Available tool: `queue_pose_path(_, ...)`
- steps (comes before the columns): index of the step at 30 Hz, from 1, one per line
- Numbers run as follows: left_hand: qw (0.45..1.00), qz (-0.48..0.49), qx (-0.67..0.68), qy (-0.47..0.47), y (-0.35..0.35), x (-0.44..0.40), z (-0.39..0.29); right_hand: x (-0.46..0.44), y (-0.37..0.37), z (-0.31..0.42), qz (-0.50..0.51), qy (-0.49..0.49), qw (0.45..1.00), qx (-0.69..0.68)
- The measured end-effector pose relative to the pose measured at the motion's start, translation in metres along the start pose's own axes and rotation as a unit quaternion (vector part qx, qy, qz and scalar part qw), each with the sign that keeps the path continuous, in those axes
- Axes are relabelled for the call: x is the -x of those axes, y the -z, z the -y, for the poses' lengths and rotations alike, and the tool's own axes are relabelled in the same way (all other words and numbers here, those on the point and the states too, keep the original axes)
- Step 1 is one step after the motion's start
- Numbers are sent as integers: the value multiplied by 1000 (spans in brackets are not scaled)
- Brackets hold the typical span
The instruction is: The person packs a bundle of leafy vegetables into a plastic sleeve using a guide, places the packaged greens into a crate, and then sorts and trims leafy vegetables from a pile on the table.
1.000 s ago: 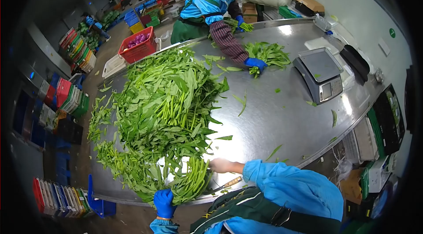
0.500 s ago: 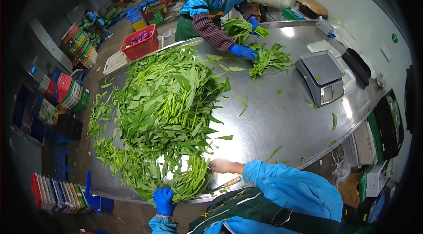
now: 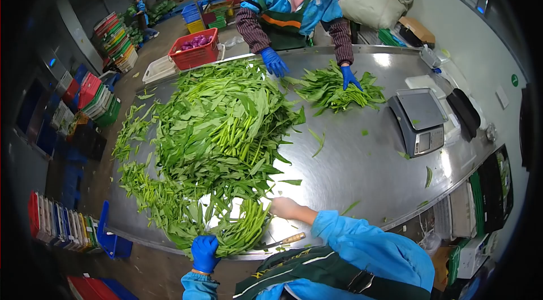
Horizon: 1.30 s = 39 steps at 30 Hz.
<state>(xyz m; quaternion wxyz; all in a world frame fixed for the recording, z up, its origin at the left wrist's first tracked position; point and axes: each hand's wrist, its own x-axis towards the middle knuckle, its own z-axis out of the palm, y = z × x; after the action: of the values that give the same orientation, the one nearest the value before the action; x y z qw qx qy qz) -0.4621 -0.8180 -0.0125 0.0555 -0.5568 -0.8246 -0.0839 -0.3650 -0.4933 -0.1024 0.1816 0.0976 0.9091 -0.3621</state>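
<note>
A bunch of water spinach lies at the near edge of the steel table, stems toward the right. My left hand, in a blue glove, is closed on its leafy end. Bare, my right hand is by the stem ends with its fingers curled; what they hold, if anything, is hidden. Below the right hand rests a knife with a wooden handle, its blade partly under the stems. A large pile of water spinach spreads over the table beyond both hands.
Across the steel table, a co-worker's gloved hands are at another bunch of greens. A weighing scale stands at the right. A red crate of purple produce sits past the far edge. Loose leaves are scattered about.
The co-worker's hands have moved apart, one toward the pile, and their greens now lie together on the table. My own hands stay almost in place at the bunch.
</note>
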Motion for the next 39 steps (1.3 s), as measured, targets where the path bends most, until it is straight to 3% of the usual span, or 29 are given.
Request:
queue_pose_path(1, 1000, -3, 0, 2, -1, 1, 1, 0, 5, -2, 0, 1, 1000, 3)
queue_pose_path(4, 1000, -18, 0, -3, -6, 6, 2, 6, 24, -5, -169, 96, 979, -66)
queue_pose_path(7, 1000, -19, 5, 5, -6, 9, -1, 31, 76, 17, -212, 136, 965, -75)
queue_pose_path(8, 999, -31, 7, 8, -4, 8, -3, 42, 94, 27, -235, 148, 948, -154)
queue_pose_path(9, 999, -43, 8, 12, -2, 8, -5, 54, 112, 39, -256, 160, 925, -232)
queue_pose_path(13, 998, -43, 1, 45, -1, 12, -12, 129, 183, 103, -393, 217, 843, -297)
queue_pose_path(19, 995, -66, 10, 78, -5, 17, -15, 219, 228, 149, -506, 441, 696, -256)
queue_pose_path(20, 995, -70, 9, 70, -3, 14, -17, 227, 231, 157, -503, 443, 696, -258)
queue_pose_path(23, 995, -77, 10, 62, -2, 13, -18, 242, 244, 175, -528, 620, 533, -232)
queue_pose_path(25, 996, -66, 13, 55, -1, 12, -20, 253, 258, 191, -445, 718, 484, -229)
queue_pose_path(26, 995, -89, 25, 46, 0, 10, -22, 279, 261, 195, -411, 656, 618, -137)
queue_pose_path(27, 995, -87, 22, 50, 0, 10, -24, 292, 266, 200, -381, 646, 651, -116)
queue_pose_path(29, 994, -93, 35, 55, 0, 12, -27, 291, 253, 212, -447, 662, 570, -193)
queue_pose_path(33, 993, -90, 19, 67, -3, 20, -30, 303, 250, 201, -458, 658, 562, -202)
queue_pose_path(36, 993, -94, 14, 76, 1, 23, -36, 302, 248, 190, -456, 699, 525, -166)
queue_pose_path(39, 991, -103, -1, 84, 0, 26, -40, 316, 240, 171, -488, 722, 450, -195)
